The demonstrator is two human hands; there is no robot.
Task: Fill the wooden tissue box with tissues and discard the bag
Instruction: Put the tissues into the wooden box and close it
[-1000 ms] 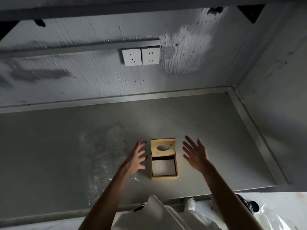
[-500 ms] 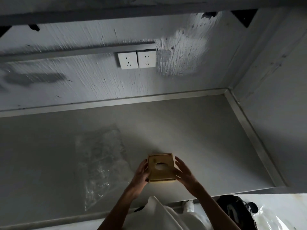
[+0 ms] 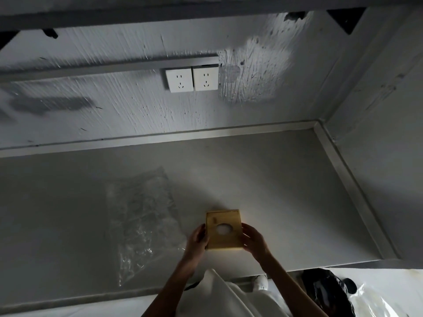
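The wooden tissue box [image 3: 224, 229] stands on the grey counter [image 3: 286, 202], its lid closed and white tissue showing through the oval hole in the top. My left hand [image 3: 197, 240] grips the box's left side and my right hand [image 3: 253, 240] grips its right side. A clear, flat plastic bag [image 3: 142, 216] lies on the counter to the left of the box, apart from both hands.
Two white wall sockets [image 3: 191, 79] sit on the back wall. A raised metal rim [image 3: 350, 191] borders the counter on the right, against a side wall. A black bin with a bag [image 3: 325, 291] stands on the floor at the lower right.
The box lay open with both hands spread beside it. Its lid has since slid shut and both hands have closed on its sides; the view shifted slightly.
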